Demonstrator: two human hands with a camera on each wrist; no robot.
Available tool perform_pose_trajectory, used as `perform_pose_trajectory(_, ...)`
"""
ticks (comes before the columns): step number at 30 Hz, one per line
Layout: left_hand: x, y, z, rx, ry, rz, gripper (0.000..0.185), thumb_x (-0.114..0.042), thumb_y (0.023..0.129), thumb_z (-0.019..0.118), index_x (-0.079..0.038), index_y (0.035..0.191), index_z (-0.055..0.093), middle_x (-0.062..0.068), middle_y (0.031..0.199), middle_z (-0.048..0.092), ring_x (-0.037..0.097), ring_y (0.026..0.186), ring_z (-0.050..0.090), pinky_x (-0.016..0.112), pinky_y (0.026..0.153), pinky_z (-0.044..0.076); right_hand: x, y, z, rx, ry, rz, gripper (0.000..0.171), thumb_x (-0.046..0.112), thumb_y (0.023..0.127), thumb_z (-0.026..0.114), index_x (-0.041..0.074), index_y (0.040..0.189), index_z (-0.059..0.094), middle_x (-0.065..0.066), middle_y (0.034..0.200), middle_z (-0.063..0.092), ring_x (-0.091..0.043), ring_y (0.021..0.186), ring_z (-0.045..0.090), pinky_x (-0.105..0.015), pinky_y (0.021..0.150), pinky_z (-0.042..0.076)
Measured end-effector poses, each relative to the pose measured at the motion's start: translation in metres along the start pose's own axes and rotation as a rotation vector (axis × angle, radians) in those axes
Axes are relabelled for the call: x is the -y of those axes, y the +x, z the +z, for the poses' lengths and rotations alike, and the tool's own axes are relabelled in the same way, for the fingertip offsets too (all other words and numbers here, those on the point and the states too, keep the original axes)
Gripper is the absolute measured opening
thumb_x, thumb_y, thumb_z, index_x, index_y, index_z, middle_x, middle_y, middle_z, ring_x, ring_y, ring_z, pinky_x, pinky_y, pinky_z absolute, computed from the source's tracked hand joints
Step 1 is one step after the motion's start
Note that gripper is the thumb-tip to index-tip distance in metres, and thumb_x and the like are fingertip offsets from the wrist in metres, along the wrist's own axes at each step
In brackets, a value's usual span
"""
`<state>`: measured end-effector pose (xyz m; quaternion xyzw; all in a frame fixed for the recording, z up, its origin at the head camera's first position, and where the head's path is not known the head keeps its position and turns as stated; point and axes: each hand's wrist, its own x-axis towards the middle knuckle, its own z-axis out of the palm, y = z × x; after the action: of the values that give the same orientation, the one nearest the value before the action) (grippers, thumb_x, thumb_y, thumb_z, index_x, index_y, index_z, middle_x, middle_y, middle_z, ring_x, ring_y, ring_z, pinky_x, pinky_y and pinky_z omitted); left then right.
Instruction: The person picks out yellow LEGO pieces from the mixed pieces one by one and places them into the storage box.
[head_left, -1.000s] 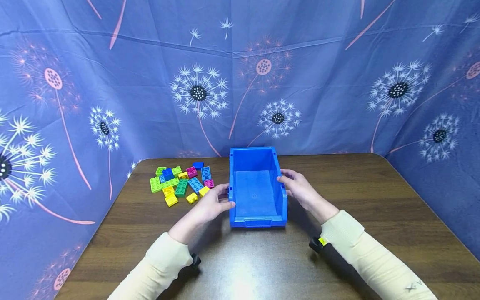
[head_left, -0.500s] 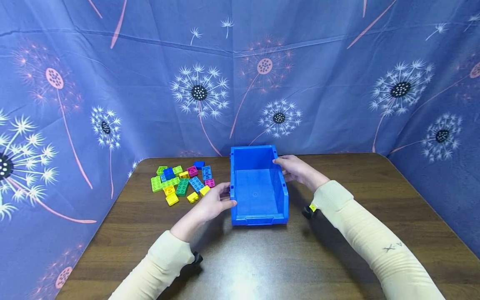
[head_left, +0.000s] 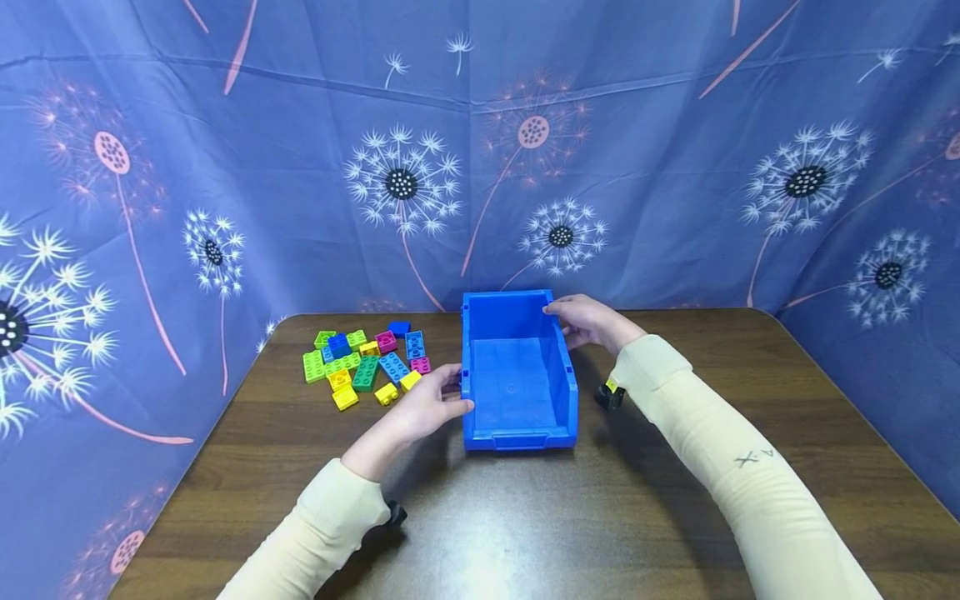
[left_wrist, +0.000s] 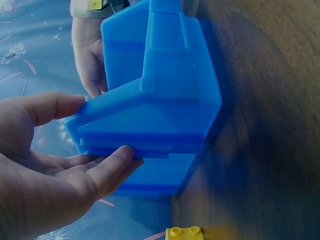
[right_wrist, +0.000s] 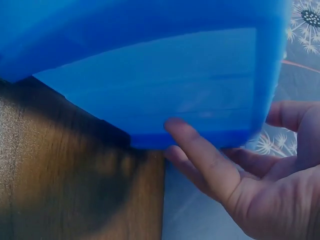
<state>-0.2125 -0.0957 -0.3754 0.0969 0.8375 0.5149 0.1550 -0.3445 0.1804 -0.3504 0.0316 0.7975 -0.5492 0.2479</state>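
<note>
A blue plastic storage bin (head_left: 512, 383) with a low front lip stands on the table, its inside bare in the head view. My left hand (head_left: 422, 408) grips the bin's left wall near the front, thumb on the rim and fingers against the outer side, as the left wrist view confirms. At the far right corner, my right hand (head_left: 591, 322) holds the right wall with the thumb over its rim. In the right wrist view, fingers (right_wrist: 205, 162) of that hand lie against the outer wall near the bottom edge.
Left of the bin lies a loose group of toy building bricks in several colours, including a green brick (head_left: 366, 372) and a yellow brick (head_left: 345, 397). The wooden table (head_left: 712, 367) ends at a blue dandelion-print cloth (head_left: 645, 167) behind.
My right hand has slid back along the bin's right wall toward its far corner. The left hand keeps its place on the left wall; bin and bricks look nearly unmoved.
</note>
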Motion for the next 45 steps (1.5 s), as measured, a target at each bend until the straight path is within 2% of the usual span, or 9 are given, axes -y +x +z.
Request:
perform_pose_trajectory(3, -0.001, 0.000, 0.000, 0.003, -0.001, -0.004, 0.063, -0.019, 0.088, 0.067, -0.006, 0.142, 0.037, 0.014, 0.139, 0.047, 0.031, 0.125, 0.049, 0.046, 0.100, 0.044, -0.002, 0.001, -0.001, -0.006, 0.020, -0.002, 0.058, 0.023, 0.100, 0.043, -0.002, 0.147, 0.022, -0.022, 0.149, 0.029, -0.042, 0.122, 0.048, -0.051, 0.086, 0.051)
perform_pose_trajectory(8, 0.001, 0.000, 0.000, 0.010, -0.005, 0.001, 0.062, -0.019, 0.089, 0.066, -0.006, 0.142, 0.036, 0.014, 0.138, 0.047, 0.032, 0.125, 0.049, 0.046, 0.099, 0.044, -0.007, 0.001, 0.001, -0.030, 0.059, -0.007, 0.060, 0.025, 0.099, 0.046, 0.001, 0.148, 0.021, -0.021, 0.151, 0.027, -0.043, 0.127, 0.044, -0.053, 0.089, 0.049)
perform_pose_trajectory(16, 0.004, -0.003, -0.002, -0.008, 0.001, -0.010, 0.064, -0.020, 0.088, 0.067, -0.007, 0.143, 0.035, 0.014, 0.140, 0.046, 0.032, 0.125, 0.049, 0.046, 0.098, 0.045, -0.015, 0.001, 0.007, -0.061, 0.060, -0.048, 0.063, 0.031, 0.099, 0.048, 0.007, 0.150, 0.021, -0.022, 0.146, 0.036, -0.042, 0.120, 0.051, -0.049, 0.088, 0.051)
perform_pose_trajectory(24, 0.007, -0.004, -0.005, -0.007, 0.007, -0.011, 0.066, -0.020, 0.088, 0.068, -0.007, 0.143, 0.035, 0.013, 0.140, 0.046, 0.032, 0.126, 0.048, 0.047, 0.098, 0.045, -0.019, 0.004, 0.010, -0.060, 0.082, -0.072, 0.065, 0.032, 0.098, 0.050, 0.008, 0.151, 0.020, -0.022, 0.148, 0.034, -0.043, 0.120, 0.051, -0.049, 0.085, 0.052)
perform_pose_trajectory(32, 0.006, -0.004, -0.005, 0.001, 0.020, -0.003, 0.067, -0.022, 0.088, 0.067, -0.007, 0.144, 0.034, 0.014, 0.141, 0.045, 0.033, 0.127, 0.046, 0.048, 0.098, 0.045, -0.020, 0.002, 0.008, -0.079, 0.072, -0.081, 0.065, 0.033, 0.097, 0.051, 0.008, 0.150, 0.022, -0.022, 0.145, 0.039, -0.042, 0.116, 0.055, -0.048, 0.081, 0.054)
perform_pose_trajectory(38, 0.001, -0.004, -0.011, -0.026, 0.068, 0.041, 0.062, -0.026, 0.091, 0.063, -0.009, 0.144, 0.036, 0.011, 0.141, 0.046, 0.031, 0.130, 0.045, 0.048, 0.100, 0.043, -0.021, -0.001, 0.007, -0.096, 0.060, -0.078, 0.066, 0.035, 0.097, 0.052, 0.009, 0.150, 0.023, -0.021, 0.145, 0.039, -0.041, 0.114, 0.056, -0.047, 0.080, 0.055)
perform_pose_trajectory(45, -0.003, -0.005, -0.031, -0.114, 0.205, 0.118, 0.056, -0.029, 0.095, 0.056, -0.008, 0.143, 0.036, 0.014, 0.143, 0.044, 0.033, 0.130, 0.043, 0.050, 0.103, 0.040, -0.021, -0.005, 0.004, -0.101, 0.049, -0.093, 0.069, 0.038, 0.096, 0.053, 0.009, 0.150, 0.022, -0.021, 0.146, 0.038, -0.042, 0.116, 0.055, -0.049, 0.083, 0.053)
